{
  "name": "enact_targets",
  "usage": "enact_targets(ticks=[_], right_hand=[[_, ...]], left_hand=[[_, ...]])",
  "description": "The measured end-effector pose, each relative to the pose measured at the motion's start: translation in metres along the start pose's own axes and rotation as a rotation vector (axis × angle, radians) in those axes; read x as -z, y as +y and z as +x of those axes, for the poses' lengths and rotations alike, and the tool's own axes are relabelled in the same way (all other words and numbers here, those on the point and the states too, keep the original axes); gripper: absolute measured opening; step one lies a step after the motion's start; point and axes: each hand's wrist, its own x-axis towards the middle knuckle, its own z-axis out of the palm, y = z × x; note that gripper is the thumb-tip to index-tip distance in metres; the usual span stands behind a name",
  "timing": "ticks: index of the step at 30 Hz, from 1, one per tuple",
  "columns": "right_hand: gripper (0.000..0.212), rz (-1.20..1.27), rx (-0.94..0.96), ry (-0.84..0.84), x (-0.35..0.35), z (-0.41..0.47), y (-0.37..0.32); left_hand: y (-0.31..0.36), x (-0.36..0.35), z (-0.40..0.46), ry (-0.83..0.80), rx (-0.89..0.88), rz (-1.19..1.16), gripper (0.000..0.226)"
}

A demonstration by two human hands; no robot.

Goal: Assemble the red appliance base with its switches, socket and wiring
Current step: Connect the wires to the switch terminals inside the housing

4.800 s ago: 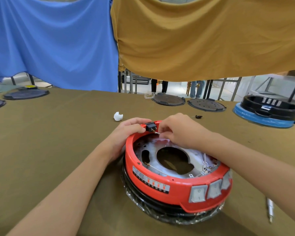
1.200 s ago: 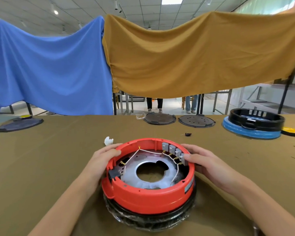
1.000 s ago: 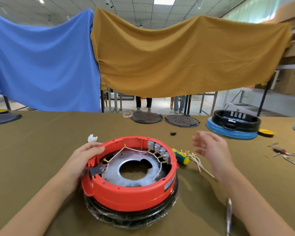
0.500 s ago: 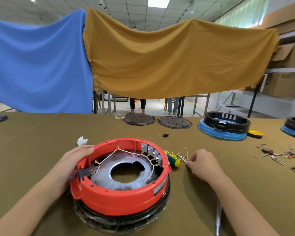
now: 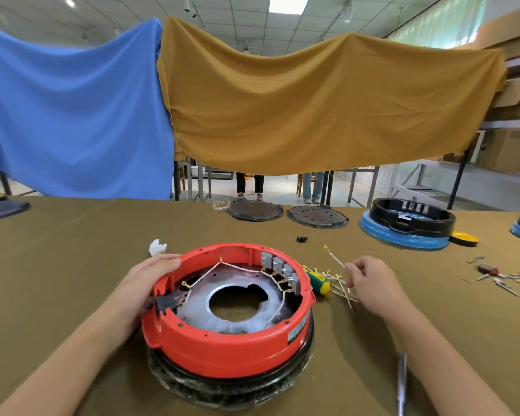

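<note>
Item: red base (image 5: pixel 222 349), steadied at its rim by left hand (image 5: pixel 144 283), fingers curled over; right hand (image 5: pixel 370 283) pinched one loose wire (image 5: pixel 333 257) from the pile, probably for fitting

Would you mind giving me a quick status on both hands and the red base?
Left hand holds the red base by its rim. Right hand pinches one loose wire from the pile beside it. Screwdriver lies between base and wires.
</note>
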Motion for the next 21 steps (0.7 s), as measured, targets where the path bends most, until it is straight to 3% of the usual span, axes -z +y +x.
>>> enact_targets(ticks=[3, 6, 9, 15, 21], right_hand=[[0.014, 0.297, -0.015, -0.009, 0.001, -0.002, -0.004], [0.019, 0.816, -0.123, -0.221, 0.009, -0.002, -0.009], [0.022, 1.144, -0.186, -0.39, 0.013, -0.005, -0.015], [0.028, 1.213, -0.12, -0.523, 0.016, -0.016, -0.053], [0.021, 1.03, 0.056, -0.625, 0.004, -0.02, -0.104]], left_hand=[[-0.001, 0.003, 0.002, -0.042, 0.009, -0.024, 0.035], [-0.003, 0.005, 0.005, -0.089, 0.027, -0.013, 0.05], [-0.003, 0.006, 0.008, -0.077, 0.023, -0.043, 0.044], [-0.005, 0.008, 0.011, -0.121, 0.015, -0.039, 0.057], [0.001, 0.013, 0.008, -0.244, 0.047, 0.088, 0.057]])
